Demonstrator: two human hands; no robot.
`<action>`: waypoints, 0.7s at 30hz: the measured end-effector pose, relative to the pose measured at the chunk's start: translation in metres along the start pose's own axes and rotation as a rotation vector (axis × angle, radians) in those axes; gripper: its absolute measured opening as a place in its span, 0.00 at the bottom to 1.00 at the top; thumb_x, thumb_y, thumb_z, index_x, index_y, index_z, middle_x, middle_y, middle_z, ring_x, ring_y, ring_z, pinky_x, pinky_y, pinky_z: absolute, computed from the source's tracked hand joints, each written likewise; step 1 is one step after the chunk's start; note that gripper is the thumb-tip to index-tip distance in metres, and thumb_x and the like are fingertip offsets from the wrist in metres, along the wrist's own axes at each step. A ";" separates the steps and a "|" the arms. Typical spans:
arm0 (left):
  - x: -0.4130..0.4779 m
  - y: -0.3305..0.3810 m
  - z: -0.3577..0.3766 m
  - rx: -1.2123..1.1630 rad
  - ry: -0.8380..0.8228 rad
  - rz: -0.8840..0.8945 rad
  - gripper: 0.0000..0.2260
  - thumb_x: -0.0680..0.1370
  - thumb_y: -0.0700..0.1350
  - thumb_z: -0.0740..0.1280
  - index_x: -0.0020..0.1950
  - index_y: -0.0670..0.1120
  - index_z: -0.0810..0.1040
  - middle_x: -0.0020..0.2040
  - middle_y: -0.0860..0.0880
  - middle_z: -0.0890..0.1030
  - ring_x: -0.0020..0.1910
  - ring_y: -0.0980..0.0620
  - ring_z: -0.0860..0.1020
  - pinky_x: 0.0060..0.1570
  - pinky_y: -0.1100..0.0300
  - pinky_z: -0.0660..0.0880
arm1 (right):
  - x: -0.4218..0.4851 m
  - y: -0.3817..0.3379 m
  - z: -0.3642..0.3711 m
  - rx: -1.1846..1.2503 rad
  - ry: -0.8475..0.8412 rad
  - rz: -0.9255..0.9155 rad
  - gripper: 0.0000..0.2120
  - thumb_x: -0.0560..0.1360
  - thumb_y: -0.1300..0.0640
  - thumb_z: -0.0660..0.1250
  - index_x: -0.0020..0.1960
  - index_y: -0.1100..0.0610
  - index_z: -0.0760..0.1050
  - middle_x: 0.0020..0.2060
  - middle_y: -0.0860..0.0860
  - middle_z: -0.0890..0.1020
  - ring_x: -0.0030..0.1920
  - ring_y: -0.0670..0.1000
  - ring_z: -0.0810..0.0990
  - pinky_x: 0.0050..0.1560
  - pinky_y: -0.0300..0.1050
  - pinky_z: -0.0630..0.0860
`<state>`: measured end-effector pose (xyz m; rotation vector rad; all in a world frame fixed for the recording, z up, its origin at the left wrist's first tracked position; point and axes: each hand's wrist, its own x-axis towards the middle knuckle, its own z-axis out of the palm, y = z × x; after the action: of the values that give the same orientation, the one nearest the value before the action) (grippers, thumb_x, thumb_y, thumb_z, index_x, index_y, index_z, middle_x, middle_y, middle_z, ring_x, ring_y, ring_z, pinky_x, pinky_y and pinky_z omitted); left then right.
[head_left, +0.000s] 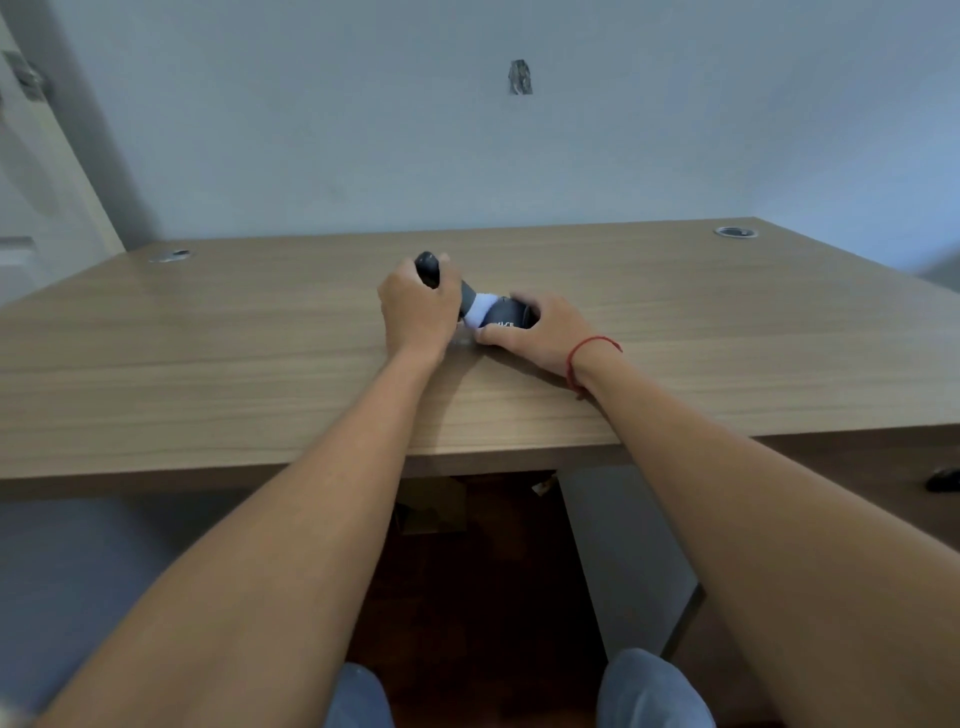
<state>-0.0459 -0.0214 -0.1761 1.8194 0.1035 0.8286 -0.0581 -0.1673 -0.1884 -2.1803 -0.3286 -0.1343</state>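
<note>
Handle (428, 270) clenched in left fingers (441, 296), cap (506, 314) wrapped by right fingers (496, 338) just beside; apparently joining them; next calls for steady twisting.

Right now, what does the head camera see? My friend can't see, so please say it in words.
Two hands hold a dark grey object with a white middle at a wooden desk. The left hand grips its rounded end; the right hand grips the end with white lettering. A red string circles the right wrist.
</note>
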 end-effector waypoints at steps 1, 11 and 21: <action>-0.001 0.002 -0.001 0.002 0.013 0.008 0.13 0.74 0.50 0.63 0.33 0.45 0.70 0.37 0.40 0.80 0.40 0.37 0.80 0.42 0.46 0.79 | 0.000 -0.001 0.001 0.000 0.007 0.002 0.15 0.65 0.43 0.75 0.40 0.51 0.74 0.35 0.46 0.76 0.37 0.48 0.74 0.38 0.42 0.68; -0.003 0.005 -0.003 -0.131 0.045 0.011 0.17 0.74 0.50 0.68 0.28 0.44 0.71 0.26 0.46 0.76 0.28 0.43 0.78 0.28 0.54 0.77 | -0.002 0.000 -0.001 -0.021 0.031 0.001 0.23 0.62 0.42 0.74 0.50 0.55 0.80 0.44 0.51 0.83 0.46 0.53 0.81 0.49 0.48 0.77; -0.007 0.004 -0.001 -0.014 0.042 0.187 0.16 0.75 0.51 0.67 0.34 0.41 0.72 0.31 0.45 0.76 0.32 0.45 0.74 0.35 0.57 0.70 | -0.002 -0.001 0.001 -0.003 0.038 0.014 0.19 0.62 0.41 0.75 0.46 0.51 0.78 0.40 0.48 0.79 0.40 0.49 0.77 0.40 0.42 0.70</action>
<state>-0.0531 -0.0249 -0.1757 1.8182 -0.0459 0.9966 -0.0603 -0.1663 -0.1891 -2.1799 -0.2920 -0.1679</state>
